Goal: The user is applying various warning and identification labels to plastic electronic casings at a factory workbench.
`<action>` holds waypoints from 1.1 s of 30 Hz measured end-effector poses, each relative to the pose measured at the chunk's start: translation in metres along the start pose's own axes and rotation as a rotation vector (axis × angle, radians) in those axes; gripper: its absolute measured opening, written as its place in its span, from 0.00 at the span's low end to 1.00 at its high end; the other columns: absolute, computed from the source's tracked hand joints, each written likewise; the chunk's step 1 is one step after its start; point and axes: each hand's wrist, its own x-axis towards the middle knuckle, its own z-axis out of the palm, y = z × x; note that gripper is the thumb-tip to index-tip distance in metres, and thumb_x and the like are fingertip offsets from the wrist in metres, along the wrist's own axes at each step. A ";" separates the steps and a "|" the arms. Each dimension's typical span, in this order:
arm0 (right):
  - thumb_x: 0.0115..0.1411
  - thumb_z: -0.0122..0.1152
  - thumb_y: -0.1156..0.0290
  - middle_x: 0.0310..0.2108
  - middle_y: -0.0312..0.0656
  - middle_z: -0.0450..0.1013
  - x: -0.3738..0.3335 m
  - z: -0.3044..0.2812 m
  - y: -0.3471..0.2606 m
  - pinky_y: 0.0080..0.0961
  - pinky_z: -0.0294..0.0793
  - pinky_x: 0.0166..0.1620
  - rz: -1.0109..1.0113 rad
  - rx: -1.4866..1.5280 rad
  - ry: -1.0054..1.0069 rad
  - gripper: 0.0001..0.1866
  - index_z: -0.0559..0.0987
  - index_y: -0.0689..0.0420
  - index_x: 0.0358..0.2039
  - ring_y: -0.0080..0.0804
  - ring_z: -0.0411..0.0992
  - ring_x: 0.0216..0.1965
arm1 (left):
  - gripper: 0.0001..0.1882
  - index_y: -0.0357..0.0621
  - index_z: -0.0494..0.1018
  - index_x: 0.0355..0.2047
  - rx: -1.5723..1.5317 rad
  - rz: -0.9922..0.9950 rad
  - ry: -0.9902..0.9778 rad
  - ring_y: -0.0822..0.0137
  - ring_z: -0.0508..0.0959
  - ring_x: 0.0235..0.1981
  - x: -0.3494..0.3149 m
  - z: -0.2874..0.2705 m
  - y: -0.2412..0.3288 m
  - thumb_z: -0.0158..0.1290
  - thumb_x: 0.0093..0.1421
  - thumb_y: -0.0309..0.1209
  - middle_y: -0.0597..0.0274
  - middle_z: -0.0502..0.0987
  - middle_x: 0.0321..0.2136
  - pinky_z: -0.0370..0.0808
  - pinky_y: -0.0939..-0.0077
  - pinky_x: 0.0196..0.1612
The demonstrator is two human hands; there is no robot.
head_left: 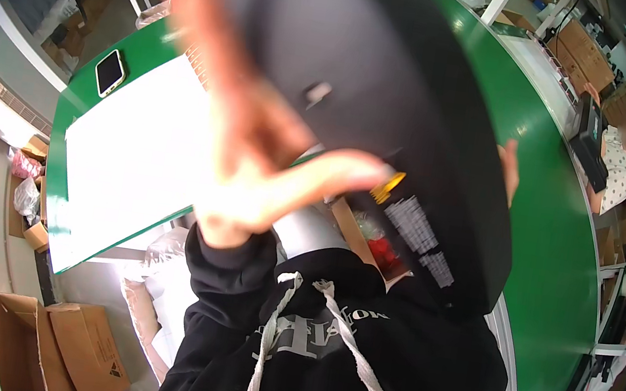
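Around the hands, a workroom is seen, with a green table curving from the left side to the right. Before the chest, a large black case is held up above the table, between the two hands. It is gripped at its left side by the left hand, whose thumb is laid across the near face; the upper fingers are blurred. Of the right hand, only some fingers are shown at the opposite edge, so how firmly it is closed cannot be told. The step in hand is judged to be lifting or turning the case; for the next move, steady support from both sides seems to be needed.

Just left of the left hand, a white sheet is spread, and farther left a phone is laid. Below the case, a brown box with something red is partly covered. Much of the table is hidden by the case. Well to the right of the right hand, a co-worker is seated.
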 end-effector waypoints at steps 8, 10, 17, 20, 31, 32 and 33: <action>0.64 0.30 0.40 0.32 0.45 0.78 -0.022 -0.046 -0.062 0.27 0.70 0.42 0.451 -0.214 0.638 0.39 0.80 0.64 0.36 0.36 0.75 0.32 | 0.53 0.47 0.30 0.64 -0.344 -0.425 -0.212 0.60 0.77 0.42 0.020 0.046 -0.051 0.61 0.53 0.27 0.37 0.72 0.44 0.73 0.70 0.47; 0.64 0.29 0.40 0.31 0.47 0.78 0.007 -0.017 -0.056 0.29 0.69 0.43 0.495 -0.504 0.808 0.40 0.81 0.64 0.34 0.40 0.75 0.34 | 0.54 0.43 0.33 0.64 -0.392 -0.525 -0.106 0.63 0.79 0.36 -0.004 0.040 -0.058 0.63 0.50 0.28 0.42 0.75 0.41 0.76 0.72 0.40; 0.63 0.22 0.41 0.37 0.56 0.75 0.094 -0.022 0.006 0.41 0.68 0.49 0.905 -1.204 1.014 0.42 0.80 0.65 0.36 0.56 0.71 0.44 | 0.42 0.41 0.42 0.62 -0.229 -0.559 -0.048 0.65 0.77 0.40 -0.034 -0.017 -0.044 0.58 0.55 0.26 0.48 0.75 0.41 0.73 0.71 0.45; 0.64 0.23 0.45 0.34 0.56 0.76 0.105 -0.024 0.019 0.46 0.70 0.45 0.936 -1.282 1.084 0.41 0.81 0.65 0.29 0.56 0.73 0.40 | 0.37 0.40 0.47 0.61 -0.228 -0.589 -0.027 0.66 0.76 0.41 -0.042 -0.033 -0.041 0.56 0.57 0.25 0.50 0.76 0.41 0.72 0.71 0.47; 0.62 0.28 0.47 0.42 0.55 0.74 0.124 -0.020 0.042 0.43 0.69 0.49 1.096 -1.147 1.045 0.36 0.79 0.65 0.38 0.52 0.71 0.47 | 0.26 0.39 0.55 0.58 -0.264 -0.694 -0.033 0.66 0.73 0.44 -0.050 -0.063 -0.026 0.49 0.61 0.21 0.52 0.75 0.40 0.68 0.72 0.49; 0.62 0.29 0.48 0.44 0.55 0.74 0.126 -0.018 0.045 0.43 0.68 0.50 1.120 -1.125 1.027 0.35 0.79 0.65 0.39 0.51 0.71 0.48 | 0.25 0.38 0.55 0.58 -0.267 -0.697 -0.029 0.66 0.73 0.44 -0.050 -0.064 -0.027 0.48 0.61 0.22 0.52 0.75 0.40 0.68 0.72 0.50; 0.62 0.29 0.48 0.44 0.55 0.74 0.127 -0.019 0.046 0.43 0.68 0.50 1.117 -1.123 1.027 0.35 0.79 0.65 0.39 0.51 0.71 0.48 | 0.25 0.38 0.55 0.58 -0.269 -0.699 -0.026 0.66 0.73 0.44 -0.050 -0.065 -0.028 0.48 0.61 0.22 0.52 0.75 0.40 0.68 0.72 0.50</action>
